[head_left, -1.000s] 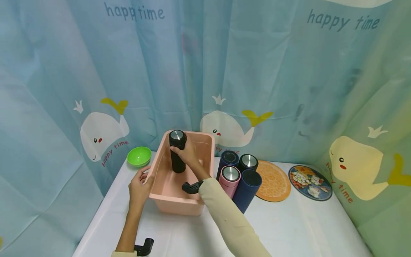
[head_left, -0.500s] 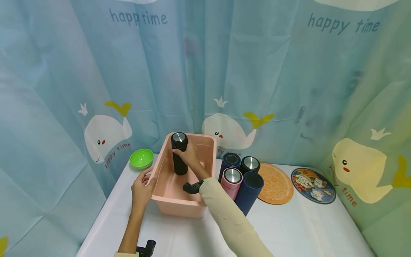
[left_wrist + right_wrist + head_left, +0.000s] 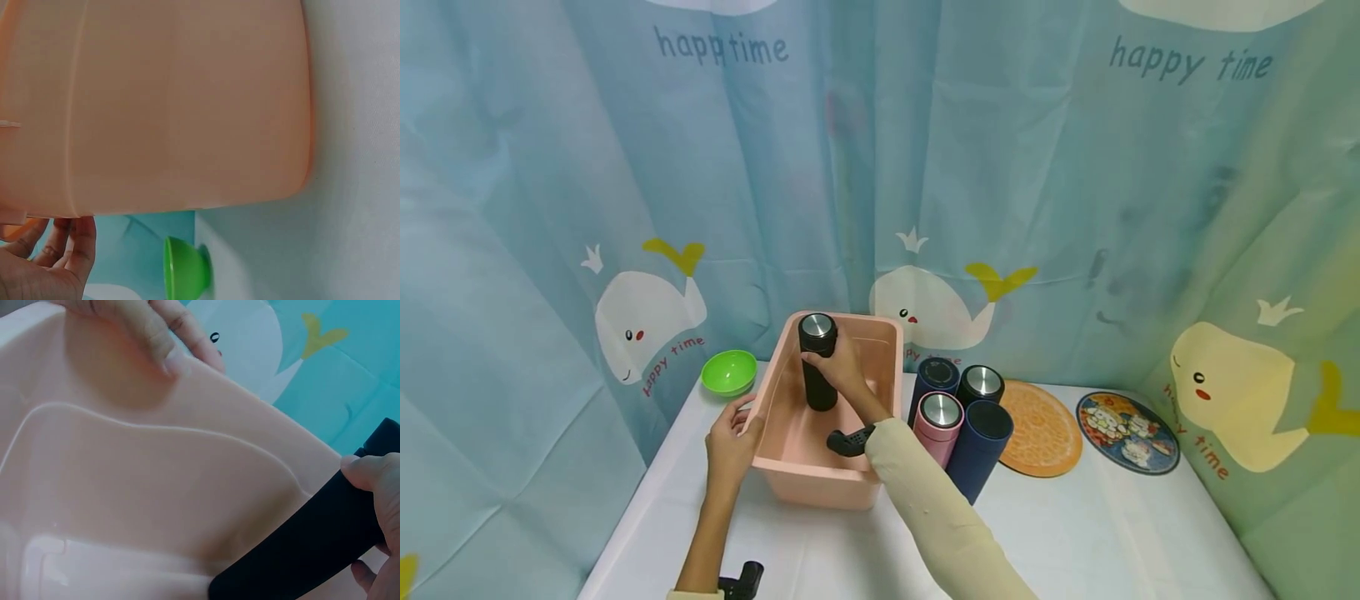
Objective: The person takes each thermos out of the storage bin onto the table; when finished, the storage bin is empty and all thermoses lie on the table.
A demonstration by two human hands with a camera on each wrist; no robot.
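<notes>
A peach-pink plastic tub (image 3: 808, 492) stands on the white table. My left hand (image 3: 730, 443) grips its left rim, thumb inside the wall and fingers outside, as the right wrist view shows. Inside the tub, towards the back left, a black thermos (image 3: 820, 388) with a silver-topped lid stands nearly upright. My right hand (image 3: 847, 365) holds it round its upper part, thumb across the front. In the right wrist view the thermos's lower end (image 3: 250, 575) is close to the tub floor; whether it touches is unclear.
Right of the tub stand several more thermoses, among them a pink one (image 3: 938, 429) and a dark blue one (image 3: 979, 454). Beyond lie an orange round mat (image 3: 1041, 429) and a patterned round mat (image 3: 1129, 433). A green bowl (image 3: 729, 372) sits at the left; a curtain (image 3: 1000, 167) hangs behind.
The head view has shifted slightly. Both hands, the thermos and the tub keep about the same places relative to one another.
</notes>
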